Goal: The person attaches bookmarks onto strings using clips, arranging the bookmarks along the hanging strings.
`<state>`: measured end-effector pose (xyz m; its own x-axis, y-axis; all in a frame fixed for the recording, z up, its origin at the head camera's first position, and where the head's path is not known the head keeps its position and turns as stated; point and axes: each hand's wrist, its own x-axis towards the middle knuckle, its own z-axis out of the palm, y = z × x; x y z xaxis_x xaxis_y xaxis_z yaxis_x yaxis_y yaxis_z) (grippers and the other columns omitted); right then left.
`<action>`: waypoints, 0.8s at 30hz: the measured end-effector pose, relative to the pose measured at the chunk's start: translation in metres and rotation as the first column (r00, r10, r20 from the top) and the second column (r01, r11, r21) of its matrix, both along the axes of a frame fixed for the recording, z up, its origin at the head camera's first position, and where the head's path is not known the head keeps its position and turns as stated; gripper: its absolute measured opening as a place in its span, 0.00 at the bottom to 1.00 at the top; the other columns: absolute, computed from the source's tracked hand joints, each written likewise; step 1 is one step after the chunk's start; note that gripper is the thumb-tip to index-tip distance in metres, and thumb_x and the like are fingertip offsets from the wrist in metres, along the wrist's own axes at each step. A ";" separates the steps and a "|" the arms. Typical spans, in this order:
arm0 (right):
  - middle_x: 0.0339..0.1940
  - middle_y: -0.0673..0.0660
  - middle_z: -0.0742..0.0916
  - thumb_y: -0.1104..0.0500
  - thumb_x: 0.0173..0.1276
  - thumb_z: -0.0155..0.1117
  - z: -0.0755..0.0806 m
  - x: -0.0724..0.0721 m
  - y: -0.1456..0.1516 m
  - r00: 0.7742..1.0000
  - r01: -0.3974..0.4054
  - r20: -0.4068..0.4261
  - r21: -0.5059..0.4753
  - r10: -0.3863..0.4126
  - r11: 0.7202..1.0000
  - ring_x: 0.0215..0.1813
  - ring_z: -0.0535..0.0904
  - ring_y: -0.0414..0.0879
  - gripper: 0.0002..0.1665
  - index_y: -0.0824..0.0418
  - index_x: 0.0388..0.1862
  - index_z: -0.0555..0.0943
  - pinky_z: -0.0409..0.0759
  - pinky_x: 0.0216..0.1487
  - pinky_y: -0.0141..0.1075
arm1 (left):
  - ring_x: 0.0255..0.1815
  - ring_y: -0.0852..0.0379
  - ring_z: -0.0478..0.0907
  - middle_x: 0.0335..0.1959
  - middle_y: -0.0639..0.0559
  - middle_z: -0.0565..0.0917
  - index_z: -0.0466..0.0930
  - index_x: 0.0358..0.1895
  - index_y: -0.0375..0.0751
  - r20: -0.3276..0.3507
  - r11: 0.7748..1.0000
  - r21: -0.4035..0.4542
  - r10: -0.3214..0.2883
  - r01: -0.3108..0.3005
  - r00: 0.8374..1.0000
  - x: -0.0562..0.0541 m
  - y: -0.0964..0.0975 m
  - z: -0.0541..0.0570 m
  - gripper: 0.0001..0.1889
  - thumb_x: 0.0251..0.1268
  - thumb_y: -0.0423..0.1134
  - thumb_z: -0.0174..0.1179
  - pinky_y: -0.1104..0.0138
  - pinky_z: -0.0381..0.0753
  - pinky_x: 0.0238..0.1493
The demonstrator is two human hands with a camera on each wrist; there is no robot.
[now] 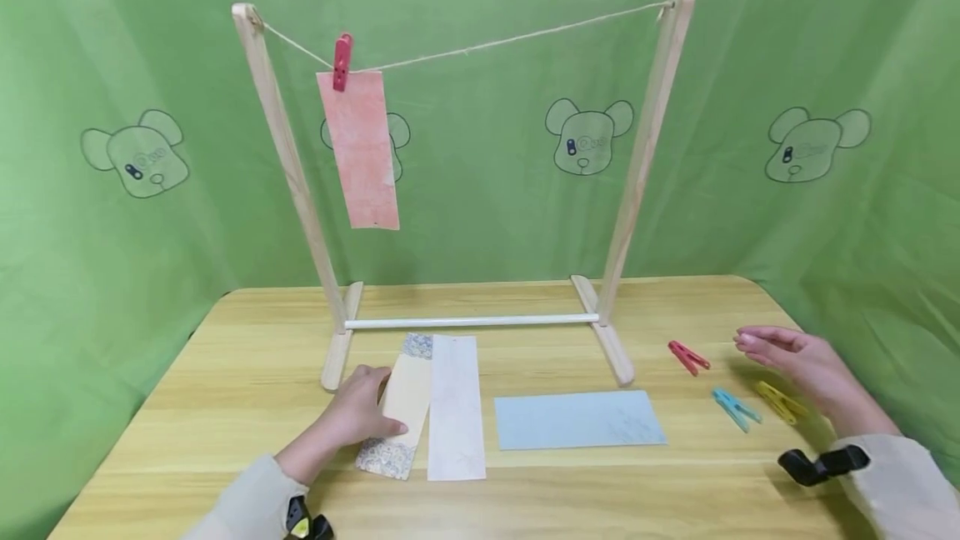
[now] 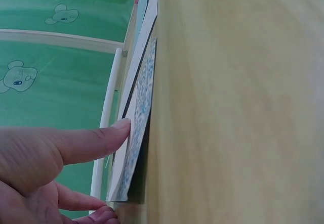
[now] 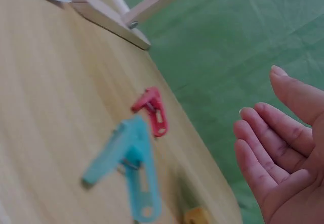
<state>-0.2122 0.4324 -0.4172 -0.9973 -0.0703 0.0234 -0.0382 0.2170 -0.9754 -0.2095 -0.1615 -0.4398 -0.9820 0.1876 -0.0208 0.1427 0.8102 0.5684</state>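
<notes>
Pinching the left edge of the patterned cream card point(image 1: 411, 390), my left hand point(image 1: 352, 411) sets its thumb on the card's face, at the left of the tabletop point(image 1: 225, 407). Right beside that card I see the white card point(image 1: 457, 411), then the pale blue card point(image 1: 570, 422). My right hand point(image 1: 813, 369) hovers relaxed and released near the yellow clothespin point(image 1: 769, 393), with the blue clothespin point(image 1: 722, 397) and red clothespin point(image 1: 678, 349) farther left. Behind, the wooden stand point(image 1: 651, 140) carries a string point(image 1: 510, 42), where a second red clothespin point(image 1: 342, 57) holds the pink card point(image 1: 362, 161).
</notes>
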 end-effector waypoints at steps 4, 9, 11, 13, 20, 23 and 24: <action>0.41 0.25 0.79 0.48 0.70 0.57 -0.006 -0.004 -0.011 0.998 0.048 0.028 0.313 -0.060 0.949 0.43 0.73 0.20 0.27 0.63 0.60 0.73 0.74 0.42 0.19 | 0.47 0.42 0.74 0.49 0.34 0.73 0.68 0.61 0.26 -0.007 1.000 -0.012 0.006 -0.006 1.000 0.000 -0.001 0.001 0.49 0.27 0.40 0.80 0.48 0.75 0.53; 0.41 0.27 0.78 0.46 0.67 0.60 -0.012 -0.007 -0.026 0.997 0.052 0.033 0.383 -0.070 0.922 0.42 0.71 0.18 0.38 0.73 0.64 0.66 0.72 0.42 0.17 | 0.42 0.46 0.74 0.43 0.38 0.76 0.69 0.60 0.27 -0.006 1.000 -0.007 -0.001 0.001 1.000 0.002 -0.003 0.004 0.47 0.28 0.39 0.80 0.51 0.78 0.48; 0.44 0.35 0.81 0.47 0.67 0.61 -0.013 -0.009 -0.030 0.998 0.043 0.034 0.385 -0.061 0.922 0.42 0.70 0.18 0.38 0.74 0.64 0.65 0.71 0.42 0.17 | 0.38 0.50 0.74 0.38 0.43 0.77 0.70 0.58 0.28 -0.003 1.000 -0.009 -0.007 0.007 1.000 0.002 -0.004 0.004 0.45 0.29 0.39 0.79 0.54 0.78 0.43; 0.51 0.48 0.83 0.46 0.67 0.60 -0.014 -0.011 -0.033 0.997 0.029 0.052 0.415 -0.056 0.909 0.42 0.68 0.17 0.39 0.74 0.64 0.65 0.70 0.42 0.17 | 0.33 0.53 0.73 0.32 0.47 0.76 0.71 0.55 0.28 0.000 1.000 -0.011 -0.017 0.017 1.000 0.001 -0.005 0.004 0.41 0.30 0.39 0.79 0.59 0.77 0.36; 0.56 0.67 0.79 0.48 0.64 0.64 -0.026 -0.017 -0.036 0.992 0.015 0.105 0.411 -0.064 0.912 0.41 0.71 0.22 0.40 0.74 0.65 0.65 0.70 0.41 0.20 | 0.24 0.56 0.67 0.25 0.51 0.72 0.69 0.56 0.25 0.009 1.000 -0.003 -0.015 0.015 1.000 0.001 -0.008 0.003 0.42 0.32 0.38 0.79 0.67 0.69 0.25; 0.51 0.63 0.82 0.51 0.62 0.67 -0.029 -0.016 -0.038 0.994 0.017 0.092 0.404 -0.059 0.914 0.39 0.74 0.27 0.40 0.75 0.63 0.65 0.74 0.40 0.22 | 0.25 0.56 0.68 0.26 0.51 0.72 0.72 0.52 0.27 0.026 1.000 0.021 0.002 -0.002 1.000 0.001 -0.010 0.002 0.38 0.31 0.38 0.79 0.67 0.70 0.26; 0.49 0.63 0.82 0.51 0.62 0.67 -0.029 -0.016 -0.040 0.994 0.019 0.086 0.417 -0.060 0.909 0.39 0.75 0.29 0.40 0.76 0.63 0.66 0.75 0.40 0.23 | 0.25 0.55 0.68 0.26 0.50 0.72 0.73 0.48 0.29 0.036 0.999 0.035 0.006 -0.007 0.999 0.000 -0.011 0.002 0.36 0.31 0.38 0.79 0.67 0.70 0.26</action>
